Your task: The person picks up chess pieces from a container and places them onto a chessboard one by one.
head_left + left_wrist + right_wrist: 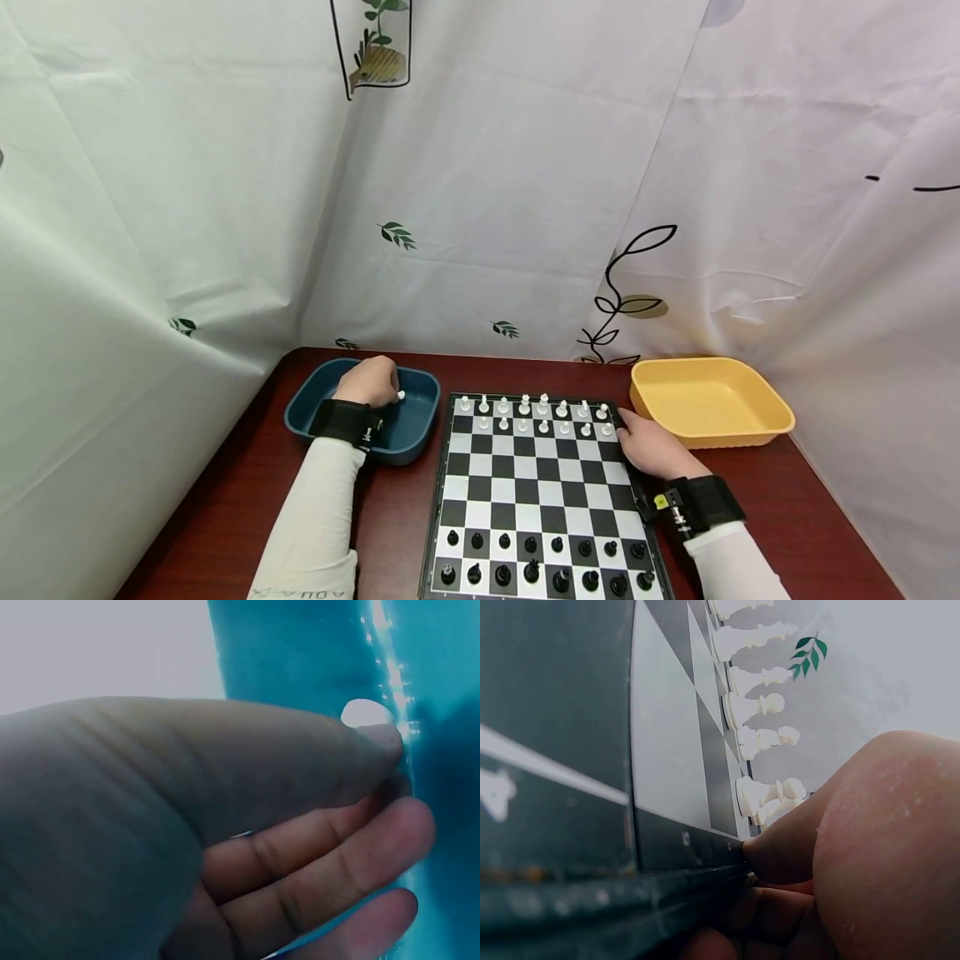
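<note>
Over the blue bin (422,385), my left hand (370,382) pinches a small white chess piece (365,712) between thumb and fingertips; its lower part is hidden by the thumb. My right hand (654,444) grips the right edge of the chessboard (536,469) near its far corner, thumb on the rim and the other fingers curled below it. White chess pieces (524,405) stand in two rows along the far side of the board. Black chess pieces (531,571) fill two rows on the near side.
A yellow bin (712,400) stands at the back right, just beyond my right hand. The dark red table (247,500) ends at a white patterned curtain (480,208) behind and on both sides.
</note>
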Available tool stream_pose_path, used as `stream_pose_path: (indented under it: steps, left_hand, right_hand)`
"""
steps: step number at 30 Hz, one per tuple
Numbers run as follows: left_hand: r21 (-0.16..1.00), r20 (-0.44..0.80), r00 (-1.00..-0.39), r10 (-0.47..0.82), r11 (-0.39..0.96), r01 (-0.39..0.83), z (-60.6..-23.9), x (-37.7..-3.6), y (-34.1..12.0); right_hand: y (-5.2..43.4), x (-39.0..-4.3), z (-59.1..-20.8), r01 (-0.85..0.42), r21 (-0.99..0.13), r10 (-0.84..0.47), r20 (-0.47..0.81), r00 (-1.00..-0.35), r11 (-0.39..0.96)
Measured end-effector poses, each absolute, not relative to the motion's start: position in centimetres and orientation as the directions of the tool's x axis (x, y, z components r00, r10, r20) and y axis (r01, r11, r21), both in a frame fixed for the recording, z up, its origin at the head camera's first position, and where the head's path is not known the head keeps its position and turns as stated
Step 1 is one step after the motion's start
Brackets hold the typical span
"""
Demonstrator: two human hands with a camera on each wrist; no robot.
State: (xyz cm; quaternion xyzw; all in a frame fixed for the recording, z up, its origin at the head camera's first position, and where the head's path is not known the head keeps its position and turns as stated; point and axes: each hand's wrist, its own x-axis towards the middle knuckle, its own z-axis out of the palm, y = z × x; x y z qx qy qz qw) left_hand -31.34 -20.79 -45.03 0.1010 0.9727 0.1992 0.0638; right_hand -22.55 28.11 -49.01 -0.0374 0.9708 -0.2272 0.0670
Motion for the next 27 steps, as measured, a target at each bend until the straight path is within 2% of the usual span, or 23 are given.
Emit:
stream_pose_path:
  steps: [15,27]
  left_hand:
    - [0.381,0.059,-0.967,0.247,0.890,0.251,-43.5,-30.6,-19.7]
    - [0.374,0.191,-0.908,0.372,0.828,0.418,-42.4,-29.9,-17.4]
  right_hand:
    - [28.1,-22.5,-49.1,-0.039,-0.447,-0.101,-0.117,-0.988,0.894]
    - [28.1,-22.5,-49.1,-0.048,-0.450,-0.107,-0.105,-0.989,0.892]
